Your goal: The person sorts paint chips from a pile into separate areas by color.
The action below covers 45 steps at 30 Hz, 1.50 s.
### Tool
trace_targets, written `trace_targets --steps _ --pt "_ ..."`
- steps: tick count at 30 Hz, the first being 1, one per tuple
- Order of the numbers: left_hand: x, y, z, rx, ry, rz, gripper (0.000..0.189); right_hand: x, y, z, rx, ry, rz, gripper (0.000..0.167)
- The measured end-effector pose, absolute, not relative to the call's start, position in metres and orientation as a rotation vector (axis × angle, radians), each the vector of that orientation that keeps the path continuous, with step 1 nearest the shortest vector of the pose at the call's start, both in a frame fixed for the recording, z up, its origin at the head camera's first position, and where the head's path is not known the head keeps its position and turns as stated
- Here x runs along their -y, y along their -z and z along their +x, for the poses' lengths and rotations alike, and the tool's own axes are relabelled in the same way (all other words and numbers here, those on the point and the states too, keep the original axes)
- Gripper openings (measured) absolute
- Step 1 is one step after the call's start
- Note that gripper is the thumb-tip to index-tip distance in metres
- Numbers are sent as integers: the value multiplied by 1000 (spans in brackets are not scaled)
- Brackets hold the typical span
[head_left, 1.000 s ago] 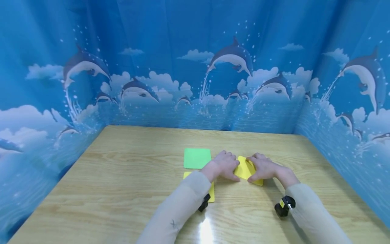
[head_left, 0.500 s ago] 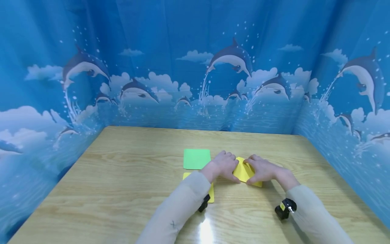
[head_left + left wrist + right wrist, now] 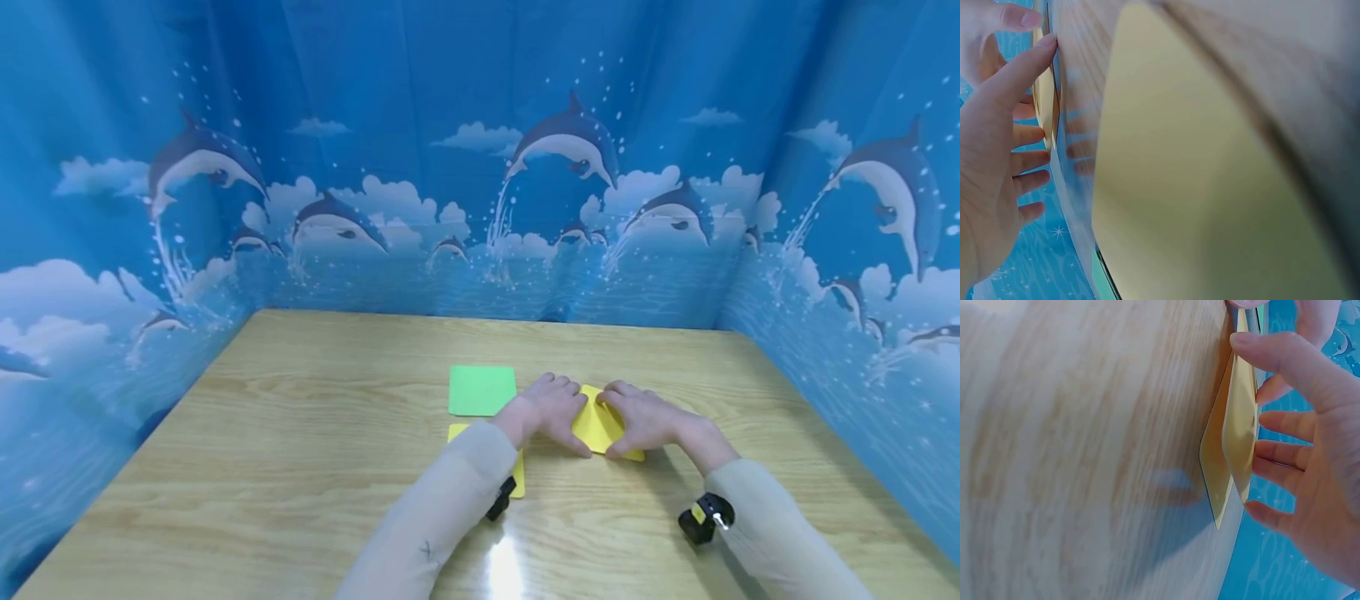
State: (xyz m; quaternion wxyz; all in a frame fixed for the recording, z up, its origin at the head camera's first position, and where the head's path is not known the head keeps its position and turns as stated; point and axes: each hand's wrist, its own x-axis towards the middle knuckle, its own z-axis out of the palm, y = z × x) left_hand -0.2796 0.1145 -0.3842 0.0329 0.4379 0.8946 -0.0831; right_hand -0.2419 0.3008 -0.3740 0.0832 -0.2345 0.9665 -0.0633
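Note:
A thin yellow sheet (image 3: 596,427) with rounded corners lies right of centre on the table, bowed up between my hands. My right hand (image 3: 651,418) holds its right part between thumb and fingers. In the right wrist view, a lifted yellow layer (image 3: 1240,425) stands apart from a lower yellow layer (image 3: 1215,469) beneath it. My left hand (image 3: 553,411) spans the left end, thumb on the near edge and fingers toward the far edge. Seen from the left wrist, those fingertips touch the sheet's edge (image 3: 1046,103). Both thumbs are close together at the near side.
A green sheet (image 3: 482,391) lies flat left of my left hand. Another yellow sheet (image 3: 520,477) lies nearer, partly under my left forearm; it looms large in the left wrist view. The wooden table (image 3: 315,433) meets a blue dolphin curtain (image 3: 405,150) at the back and sides.
The right hand has shifted slightly left, closer to the left hand. The yellow sheet between them bows up more in the middle. The left hand has barely moved.

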Motion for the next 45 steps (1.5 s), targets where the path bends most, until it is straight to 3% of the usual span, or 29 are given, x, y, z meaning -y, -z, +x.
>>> trace_targets --steps 8,21,45 --pt "-113 384 -280 -2765 241 1380 87 -299 373 -242 -2892 178 -733 86" --pt "-101 377 -283 -2813 253 1312 93 -303 372 -244 -2867 237 -572 104" --pt "-26 373 -274 -2856 261 1353 92 -248 364 -236 -2924 120 -890 89"
